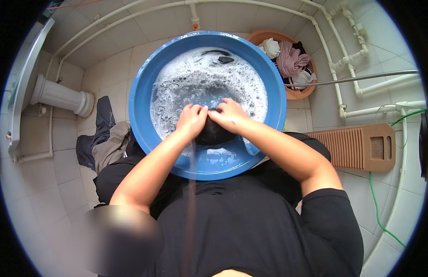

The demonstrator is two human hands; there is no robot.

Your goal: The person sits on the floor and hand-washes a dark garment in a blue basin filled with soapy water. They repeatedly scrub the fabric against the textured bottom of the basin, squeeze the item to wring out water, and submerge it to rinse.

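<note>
A large blue basin (139, 99) stands in front of me, filled with water under white suds (181, 67). Over its near half, my left hand (191, 120) and my right hand (229, 116) meet with curled fingers, both closed on a wet black garment (214, 134). The garment bunches just below my knuckles against the basin's near side; its exact kind does not show. At the far side of the suds, a dark piece of cloth (226, 60) breaks the surface.
Behind the basin at right, an orange tub (311, 90) holds white, pink and dark clothes. A brown washboard (348, 147) lies by my right knee. Dark trousers (105, 117) and a grey-brown garment (113, 147) are on the tiles at left, near a white pedestal (66, 96). Pipes line the walls.
</note>
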